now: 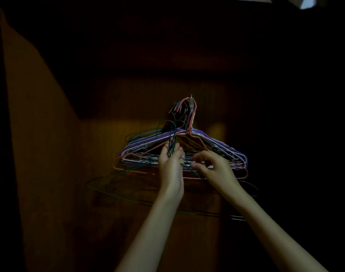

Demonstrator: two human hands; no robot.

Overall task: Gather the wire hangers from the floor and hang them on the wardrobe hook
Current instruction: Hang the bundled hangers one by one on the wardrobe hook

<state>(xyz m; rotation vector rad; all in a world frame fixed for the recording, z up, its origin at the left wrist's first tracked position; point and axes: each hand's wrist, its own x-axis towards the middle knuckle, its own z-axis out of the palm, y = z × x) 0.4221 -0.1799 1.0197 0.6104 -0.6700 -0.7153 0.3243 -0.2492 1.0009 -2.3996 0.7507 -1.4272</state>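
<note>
A thick bundle of wire hangers point(212, 143), purple, white and pink, hangs from a small metal hook point(191, 96) on the dark wooden wardrobe wall. My left hand point(170, 163) grips the twisted necks of several green and dark wire hangers point(172, 143), held up in front of the hung bundle; their hook tops sit below the wardrobe hook. The shoulders of these held hangers spread low and left point(116, 193). My right hand point(212, 169) pinches a green wire just right of the left hand, fingers curled.
The brown wardrobe panel point(50, 173) fills the view, very dim, with a lit strip at the left. A pale bright patch point(305, 1) shows at the top right edge. Everything else is in deep shadow.
</note>
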